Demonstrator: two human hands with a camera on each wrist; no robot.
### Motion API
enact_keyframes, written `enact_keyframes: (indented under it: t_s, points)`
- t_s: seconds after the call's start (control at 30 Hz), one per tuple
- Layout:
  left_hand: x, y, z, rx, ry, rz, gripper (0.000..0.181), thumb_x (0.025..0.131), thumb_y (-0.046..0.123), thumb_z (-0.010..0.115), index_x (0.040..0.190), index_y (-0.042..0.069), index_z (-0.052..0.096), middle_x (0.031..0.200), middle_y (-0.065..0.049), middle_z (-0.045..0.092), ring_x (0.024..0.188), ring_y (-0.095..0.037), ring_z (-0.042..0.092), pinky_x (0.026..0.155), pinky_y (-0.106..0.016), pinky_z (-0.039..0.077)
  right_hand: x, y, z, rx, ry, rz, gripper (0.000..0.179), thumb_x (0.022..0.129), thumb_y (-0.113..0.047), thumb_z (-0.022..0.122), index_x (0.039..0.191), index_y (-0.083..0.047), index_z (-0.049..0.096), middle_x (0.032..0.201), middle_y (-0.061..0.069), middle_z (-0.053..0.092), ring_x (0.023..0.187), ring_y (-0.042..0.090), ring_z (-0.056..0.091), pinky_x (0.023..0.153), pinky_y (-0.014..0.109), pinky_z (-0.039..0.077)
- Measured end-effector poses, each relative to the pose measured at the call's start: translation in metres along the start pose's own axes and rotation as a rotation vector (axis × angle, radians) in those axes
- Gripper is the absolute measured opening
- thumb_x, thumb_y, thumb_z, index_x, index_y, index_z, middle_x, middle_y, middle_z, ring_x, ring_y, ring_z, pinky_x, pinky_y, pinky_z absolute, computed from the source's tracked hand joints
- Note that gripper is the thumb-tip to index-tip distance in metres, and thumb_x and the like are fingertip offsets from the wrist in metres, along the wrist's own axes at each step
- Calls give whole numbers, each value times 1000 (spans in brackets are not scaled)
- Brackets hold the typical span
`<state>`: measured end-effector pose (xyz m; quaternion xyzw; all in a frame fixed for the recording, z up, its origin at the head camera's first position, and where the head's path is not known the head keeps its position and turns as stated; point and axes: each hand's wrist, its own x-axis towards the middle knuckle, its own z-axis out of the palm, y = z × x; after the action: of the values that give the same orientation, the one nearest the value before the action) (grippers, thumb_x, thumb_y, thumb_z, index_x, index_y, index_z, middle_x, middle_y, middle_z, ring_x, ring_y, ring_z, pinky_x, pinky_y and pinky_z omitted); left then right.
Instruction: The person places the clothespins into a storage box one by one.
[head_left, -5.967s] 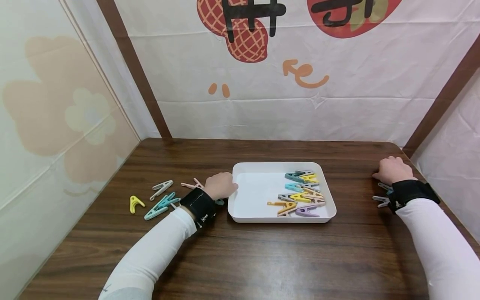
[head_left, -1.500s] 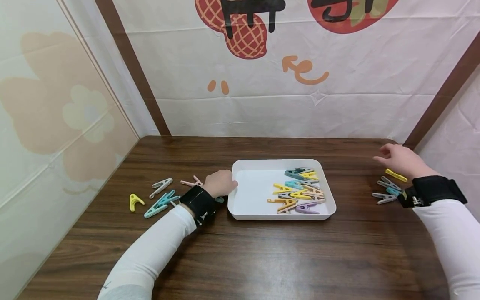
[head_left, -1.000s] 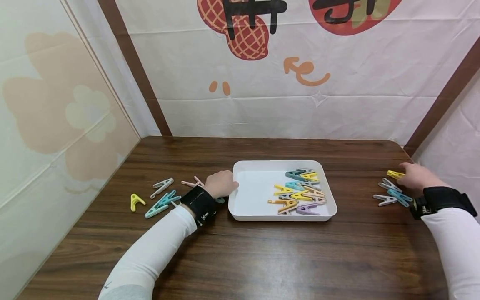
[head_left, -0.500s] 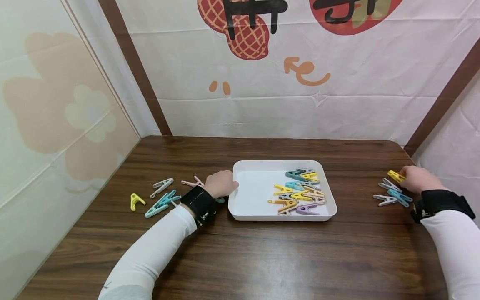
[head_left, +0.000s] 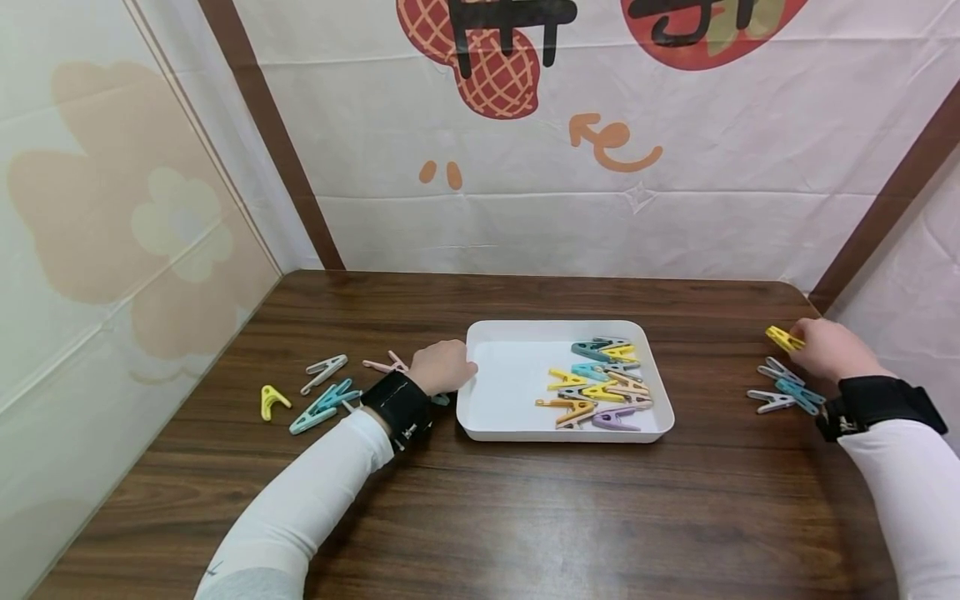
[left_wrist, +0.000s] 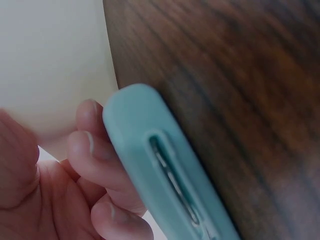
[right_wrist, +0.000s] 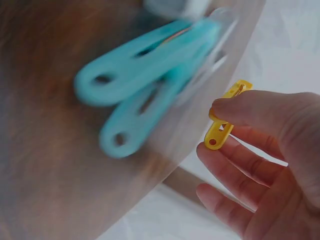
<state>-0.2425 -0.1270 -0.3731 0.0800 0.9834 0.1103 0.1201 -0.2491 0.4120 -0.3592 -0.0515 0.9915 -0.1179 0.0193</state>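
Observation:
My right hand [head_left: 832, 348] pinches a yellow clothespin [head_left: 784, 337] between thumb and fingers near the table's right edge. In the right wrist view, the yellow clothespin [right_wrist: 227, 117] is off the table, beyond a teal clothespin [right_wrist: 135, 90] on the wood. My left hand [head_left: 441, 367] is at the left side of the white tray [head_left: 495, 437]. In the left wrist view, its thumb and curled fingers [left_wrist: 95, 150] hold the tray's edge [left_wrist: 75, 60], beside a teal clothespin [left_wrist: 160, 160]. Several mixed-colour clothespins, including a purple clothespin [head_left: 615, 418], lie in the tray's right half.
Left of the left hand lie a yellow clothespin [head_left: 273, 402], a grey clothespin [head_left: 325, 372], a teal clothespin [head_left: 324, 410] and a pink clothespin [head_left: 386, 364]. Grey clothespins [head_left: 771, 401] and a teal clothespin [head_left: 801, 393] lie near the right wrist. Cloth walls enclose the table [head_left: 540, 517].
Since six seconds ago, another yellow clothespin has appeared in the tray. My right hand has taken hold of a yellow clothespin at the right and raised it slightly. The left hand stays put.

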Motion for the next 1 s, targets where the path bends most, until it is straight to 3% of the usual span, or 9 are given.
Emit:
enact_keyframes:
  t_s: [0.17,0.37,0.7,0.83,1.0]
  points:
    - [0,-1,0,1,-3,3,24,98,27,52,89,6,61,69,-4,50,60,-20,50,55,-32,38,6,-26,-5,-22,63,-71,31,83,-1,62,104,19,53,90,31,58,81,43,57,73,58,43]
    - [0,-1,0,-2,-1,7,25,98,27,52,96,5,62,72,-5,53,62,-20,52,56,-33,40,18,-65,-11,-41,122,-154,30,83,-2,62,108,14,56,96,29,56,87,42,56,74,57,43]
    - [0,0,-1,-6,-6,-4,24,98,27,52,95,5,62,71,-5,52,62,-20,52,56,-32,39,24,-149,-9,-53,173,-368,28,83,0,70,108,7,59,99,21,60,88,35,59,75,51,47]
    - [1,0,0,-4,-6,-4,24,98,26,52,93,5,62,70,-5,51,61,-20,51,55,-32,39,22,-182,0,-51,144,-473,27,83,0,72,108,2,61,99,15,60,86,29,60,73,46,49]
    - [1,0,0,2,2,1,24,98,26,52,93,5,63,70,-5,53,62,-19,52,55,-32,39,20,-217,17,-74,49,-584,29,85,-4,73,112,-2,61,102,9,58,86,23,61,73,40,51]
